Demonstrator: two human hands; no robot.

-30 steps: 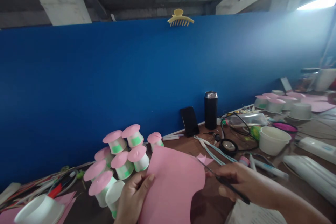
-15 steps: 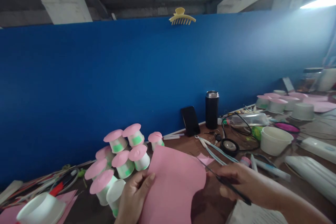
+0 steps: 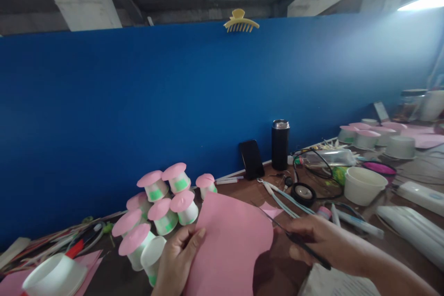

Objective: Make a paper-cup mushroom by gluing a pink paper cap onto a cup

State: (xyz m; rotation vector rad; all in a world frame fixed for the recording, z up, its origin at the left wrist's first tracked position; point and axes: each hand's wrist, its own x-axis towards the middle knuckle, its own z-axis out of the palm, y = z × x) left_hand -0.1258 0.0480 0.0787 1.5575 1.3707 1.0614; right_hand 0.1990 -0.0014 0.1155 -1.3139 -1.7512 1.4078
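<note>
Head view: left hand point(image 3: 178, 259) pinches one curved-edged pink paper point(image 3: 231, 245); right hand point(image 3: 324, 238) curls its fingers around one pair of scissors point(image 3: 311, 252).

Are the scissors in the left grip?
No, the right grip holds the scissors, while the left grip pinches the pink sheet.

Around the view's centre, a yellow claw clip point(image 3: 242, 22) sits at twelve o'clock atop the blue partition point(image 3: 138, 101), a lamp point(image 3: 422, 2) glows at two, a black phone point(image 3: 251, 159) leans at four (a black flask point(image 3: 280, 147) stands near it), and cables point(image 3: 67, 240) tangle at eight.
</note>
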